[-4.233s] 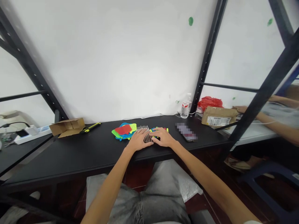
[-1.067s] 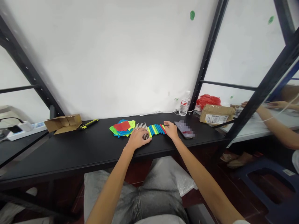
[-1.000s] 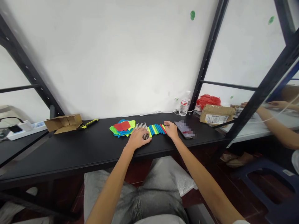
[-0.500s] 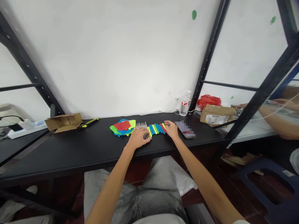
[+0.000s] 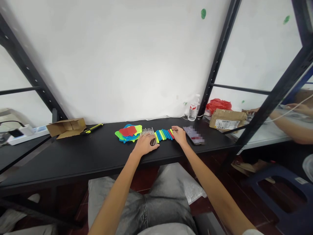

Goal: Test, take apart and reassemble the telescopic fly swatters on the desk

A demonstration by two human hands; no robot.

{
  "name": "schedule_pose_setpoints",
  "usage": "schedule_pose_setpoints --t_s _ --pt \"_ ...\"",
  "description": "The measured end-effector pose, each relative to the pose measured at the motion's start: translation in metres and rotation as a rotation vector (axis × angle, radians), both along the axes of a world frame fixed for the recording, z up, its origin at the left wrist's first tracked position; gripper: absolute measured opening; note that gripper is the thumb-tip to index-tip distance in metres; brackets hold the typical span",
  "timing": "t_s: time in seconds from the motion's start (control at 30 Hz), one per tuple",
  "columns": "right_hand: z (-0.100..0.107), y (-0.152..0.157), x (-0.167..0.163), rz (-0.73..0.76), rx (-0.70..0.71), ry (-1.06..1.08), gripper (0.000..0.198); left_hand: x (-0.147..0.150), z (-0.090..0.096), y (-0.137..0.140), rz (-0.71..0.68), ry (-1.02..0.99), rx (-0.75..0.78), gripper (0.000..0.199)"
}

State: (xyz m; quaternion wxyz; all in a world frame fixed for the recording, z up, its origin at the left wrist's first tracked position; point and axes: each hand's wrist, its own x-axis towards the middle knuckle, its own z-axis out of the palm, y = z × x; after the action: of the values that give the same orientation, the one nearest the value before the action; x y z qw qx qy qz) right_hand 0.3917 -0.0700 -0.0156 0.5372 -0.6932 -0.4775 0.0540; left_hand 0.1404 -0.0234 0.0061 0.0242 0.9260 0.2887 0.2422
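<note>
On the black desk, my left hand (image 5: 144, 143) lies over a row of thin silver metal pieces (image 5: 147, 131), its fingers spread and partly covering them. To the right runs a row of slim coloured sticks (image 5: 164, 134) in yellow, blue, green and red, laid side by side. My right hand (image 5: 179, 135) rests at the right end of this row, fingers extended and touching the last sticks; its palm side is hidden. Left of my left hand is a loose pile of flat, textured pieces (image 5: 128, 132) in red, blue, green and yellow.
A phone (image 5: 194, 135) lies right of my right hand. Behind it stand a water bottle (image 5: 193, 108), a brown parcel (image 5: 227, 120) and a red plastic bag (image 5: 218, 105). At left are an open cardboard box (image 5: 66, 128) and a yellow-black cutter (image 5: 93, 128). Another person's arm (image 5: 290, 125) shows at far right.
Both hands stay nearly where they were. The fingers of my left hand have shifted very slightly over the metal pieces.
</note>
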Motion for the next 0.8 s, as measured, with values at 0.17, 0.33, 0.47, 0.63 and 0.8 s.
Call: schedule_pose_setpoints --t_s 0.17,0.33,0.47,0.63,0.8 --pt "0.0013 -0.0012 -0.0008 0.003 0.006 0.008 0.039 -0.0004 0.0029 -0.0018 -0.021 -0.026 0.035 0.039" --pt "0.0035 -0.0025 -0.0027 0.026 0.012 0.035 0.042 -0.0007 0.0028 -0.0020 -0.053 -0.029 0.039 0.034" --pt "0.0057 -0.0042 -0.0044 0.046 -0.008 0.026 0.048 -0.0005 0.0007 -0.0018 -0.008 0.003 0.013 0.057" --pt "0.0074 -0.0056 -0.0059 0.058 -0.004 -0.007 0.051 -0.0009 0.0004 -0.0023 -0.007 0.014 -0.016 0.053" --pt "0.0081 -0.0054 -0.0060 0.049 -0.017 -0.031 0.049 -0.0010 0.0017 -0.0028 -0.036 -0.027 0.004 0.047"
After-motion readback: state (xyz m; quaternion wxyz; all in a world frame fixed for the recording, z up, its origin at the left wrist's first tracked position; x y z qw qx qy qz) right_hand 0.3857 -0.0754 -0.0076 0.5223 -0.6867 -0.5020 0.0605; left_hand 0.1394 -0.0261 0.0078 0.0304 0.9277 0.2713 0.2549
